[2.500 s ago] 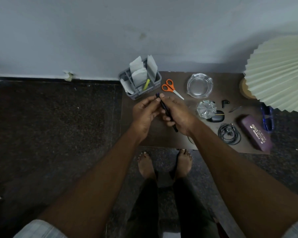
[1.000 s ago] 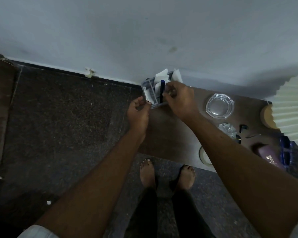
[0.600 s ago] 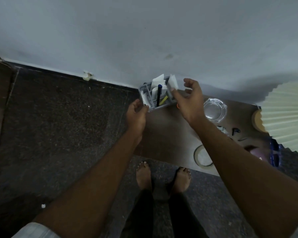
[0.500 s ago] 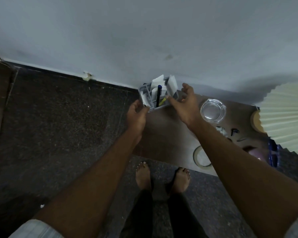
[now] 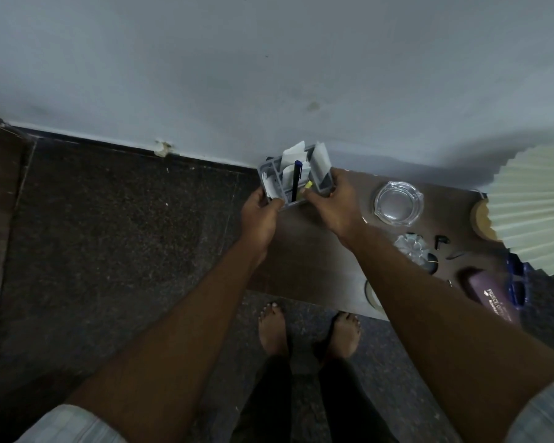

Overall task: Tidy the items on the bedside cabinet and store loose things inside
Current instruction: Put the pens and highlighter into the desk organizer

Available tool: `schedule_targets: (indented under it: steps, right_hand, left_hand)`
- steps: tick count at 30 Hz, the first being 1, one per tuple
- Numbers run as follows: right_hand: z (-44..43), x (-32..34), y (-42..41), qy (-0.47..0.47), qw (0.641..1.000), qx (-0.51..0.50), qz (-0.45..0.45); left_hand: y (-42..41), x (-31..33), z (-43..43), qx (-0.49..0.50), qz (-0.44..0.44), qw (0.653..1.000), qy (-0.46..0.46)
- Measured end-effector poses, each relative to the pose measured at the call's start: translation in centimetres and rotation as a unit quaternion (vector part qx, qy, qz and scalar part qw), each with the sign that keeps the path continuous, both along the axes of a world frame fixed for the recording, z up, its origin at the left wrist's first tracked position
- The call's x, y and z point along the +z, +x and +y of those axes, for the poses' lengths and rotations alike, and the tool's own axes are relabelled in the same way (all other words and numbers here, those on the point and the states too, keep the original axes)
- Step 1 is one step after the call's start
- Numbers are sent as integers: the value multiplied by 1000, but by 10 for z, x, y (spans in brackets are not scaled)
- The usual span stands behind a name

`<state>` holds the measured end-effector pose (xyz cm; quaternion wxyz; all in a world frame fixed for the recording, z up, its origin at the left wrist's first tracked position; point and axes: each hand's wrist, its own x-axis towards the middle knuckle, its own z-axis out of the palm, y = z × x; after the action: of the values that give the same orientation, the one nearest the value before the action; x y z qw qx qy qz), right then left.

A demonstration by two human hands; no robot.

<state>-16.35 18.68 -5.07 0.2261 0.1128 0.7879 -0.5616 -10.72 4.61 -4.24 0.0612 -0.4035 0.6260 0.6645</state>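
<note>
Where cabinet [image 5: 304,251] corner meets wall [image 5: 269,75], left hand [image 5: 259,215], right hand [image 5: 333,206]; fingers gripping organiser [image 5: 269,169]

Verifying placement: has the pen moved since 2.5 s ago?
Yes. The pen moved toward the wall, from over the cabinet top into the grey organiser.

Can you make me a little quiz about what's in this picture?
1. True or false: the dark pen stands inside the grey organiser.
2. How many hands hold the organiser? A none, B one, C two.
3. Fill in: the glass ashtray sits on the cabinet to the organiser's ____.
Key: 1 true. 2 C, the left hand and the right hand. 3 right.
</note>
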Motion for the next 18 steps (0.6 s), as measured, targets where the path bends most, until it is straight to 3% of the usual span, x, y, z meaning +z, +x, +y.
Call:
schedule_targets:
  steps: [18]
  right_hand:
    - [5, -7, 44, -43, 996, -68, 28]
  left_hand:
    - [-5, 6, -2, -58, -12, 997, -52]
